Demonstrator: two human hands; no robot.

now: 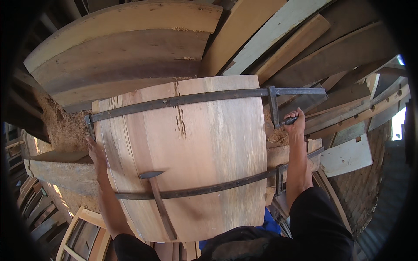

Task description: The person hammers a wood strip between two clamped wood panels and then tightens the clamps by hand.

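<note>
A wide panel of pale, edge-joined boards [191,152] lies in front of me, with two dark metal bar clamps across it. On the right, my right hand [296,121] is closed around the screw handle of the far bar clamp [183,99]. My left hand [96,152] is at the panel's left edge, its fingers against that clamp's end jaw; part of them is hidden. The near bar clamp [217,187] crosses the lower part of the panel. A hammer [160,202] with a wooden handle rests over this clamp, its metal head pointing away from me.
Large boards [126,43] lean behind the panel, and more planks [296,48] are stacked at the far right. Sawdust [65,126] is heaped on the left. A wooden frame [82,230] stands at the lower left, and a pale board [348,156] lies on the right.
</note>
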